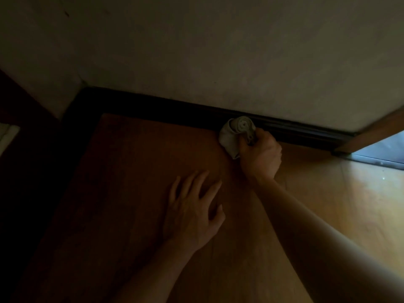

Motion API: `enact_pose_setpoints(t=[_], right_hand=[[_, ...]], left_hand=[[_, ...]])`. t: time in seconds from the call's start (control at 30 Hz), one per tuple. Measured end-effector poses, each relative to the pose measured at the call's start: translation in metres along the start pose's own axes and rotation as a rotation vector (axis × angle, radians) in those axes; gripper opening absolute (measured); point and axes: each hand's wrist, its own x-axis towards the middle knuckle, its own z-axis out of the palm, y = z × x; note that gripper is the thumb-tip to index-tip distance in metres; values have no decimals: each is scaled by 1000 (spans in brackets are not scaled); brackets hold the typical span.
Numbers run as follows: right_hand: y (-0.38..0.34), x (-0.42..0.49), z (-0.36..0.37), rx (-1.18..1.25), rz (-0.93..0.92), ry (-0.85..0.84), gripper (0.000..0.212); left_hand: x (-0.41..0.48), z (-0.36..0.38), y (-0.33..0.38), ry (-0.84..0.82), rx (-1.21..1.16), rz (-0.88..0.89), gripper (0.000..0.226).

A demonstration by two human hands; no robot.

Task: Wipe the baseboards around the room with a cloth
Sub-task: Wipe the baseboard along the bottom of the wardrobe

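Cloth [237,132], wadded and gripped tight by the right hand [260,156], sat against the dark baseboard [290,129] at the floor's [131,171] far edge, left hand [192,206] splayed flat, empty, on the floor — risk judged: the wad skimming the moulding grooves, dust left unseen in the gloom.

No text, label or number can be read anywhere: not on the cloth [237,130], the pale wall [218,51], the dark baseboard [175,109] or the wooden floor [131,171]. The far left is very dim, perhaps too dark for small print to show.
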Motion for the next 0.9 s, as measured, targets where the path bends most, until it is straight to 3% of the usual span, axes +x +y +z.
enact_pose_setpoints(t=[0.13, 0.33, 0.5, 0.63, 0.77, 0.9], right_hand=[[29, 7, -16, -24, 65, 91, 23], [29, 7, -13, -39, 16, 86, 23], [34, 6, -16, -6, 118, 141, 22], [29, 6, -15, -18, 65, 92, 24], [27, 5, -14, -6, 126, 129, 24], [2, -2, 2, 17, 16, 39, 24]], left_hand=[[0, 3, 1, -28, 29, 2, 59], [1, 4, 2, -7, 40, 8, 57], [1, 4, 3, -5, 45, 15, 57], [1, 3, 2, -10, 50, 6, 57], [2, 2, 4, -24, 56, 0, 57], [1, 2, 4, -16, 41, -3, 56]])
